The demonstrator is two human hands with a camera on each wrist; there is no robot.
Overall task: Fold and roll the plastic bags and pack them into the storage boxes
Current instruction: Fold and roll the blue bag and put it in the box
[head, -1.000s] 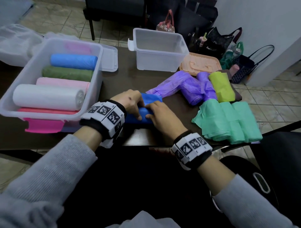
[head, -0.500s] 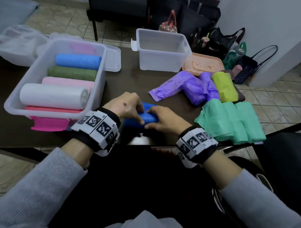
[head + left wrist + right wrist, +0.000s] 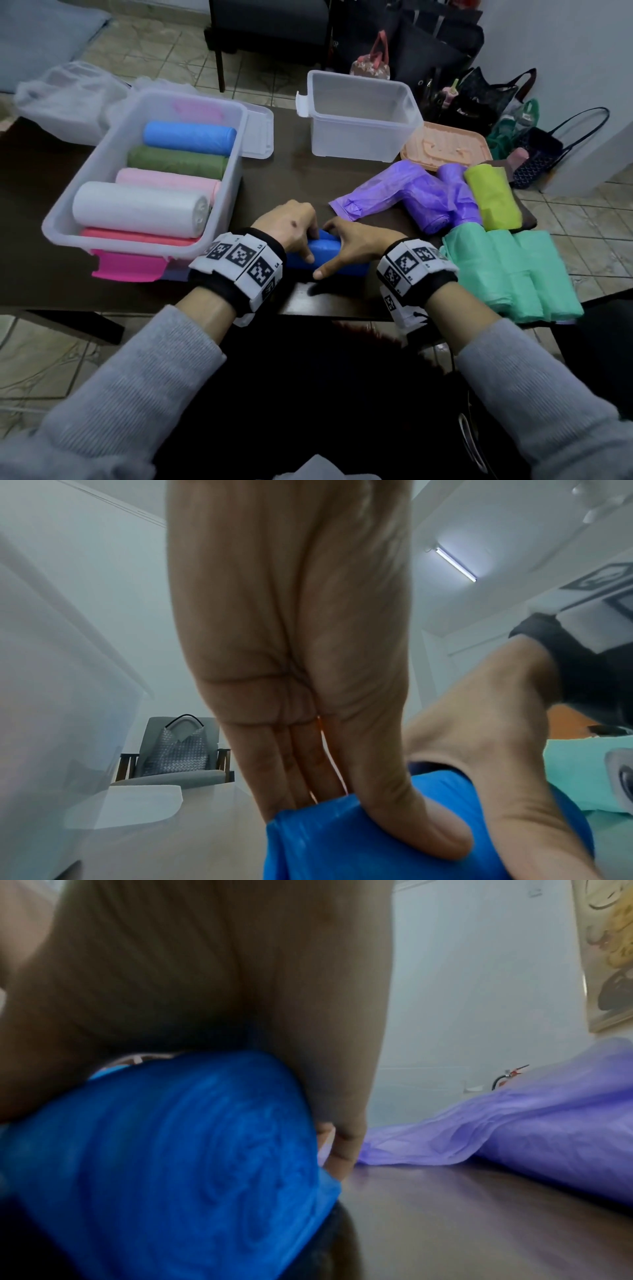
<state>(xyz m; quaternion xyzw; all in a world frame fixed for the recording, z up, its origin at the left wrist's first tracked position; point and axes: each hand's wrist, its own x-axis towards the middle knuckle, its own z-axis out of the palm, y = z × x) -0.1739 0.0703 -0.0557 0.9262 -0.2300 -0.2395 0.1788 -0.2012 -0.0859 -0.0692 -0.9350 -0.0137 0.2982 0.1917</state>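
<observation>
A dark blue bag roll [image 3: 323,249] lies on the brown table [image 3: 281,178] near its front edge. My left hand [image 3: 291,226] grips its left part, thumb on the near side and fingers over the far side. My right hand [image 3: 352,240] wraps its right part, thumb in front. In the left wrist view my left hand [image 3: 308,750] pinches the roll's end [image 3: 342,845]. The right wrist view shows the blue roll [image 3: 171,1164] under my right palm [image 3: 240,988]. A clear storage box [image 3: 236,164] at left holds several coloured rolls. An empty clear box [image 3: 359,137] stands behind.
Loose purple bags [image 3: 411,192], a yellow-green bag [image 3: 493,198] and a stack of folded mint-green bags [image 3: 513,274] lie at right. An orange lid [image 3: 445,147], a clear lid [image 3: 260,133] and a pink lid [image 3: 130,267] lie by the boxes. Handbags stand on the floor behind.
The flat blue tail that showed beyond my hands has been rolled in. The roll now lies thicker between both hands, which stay on it.
</observation>
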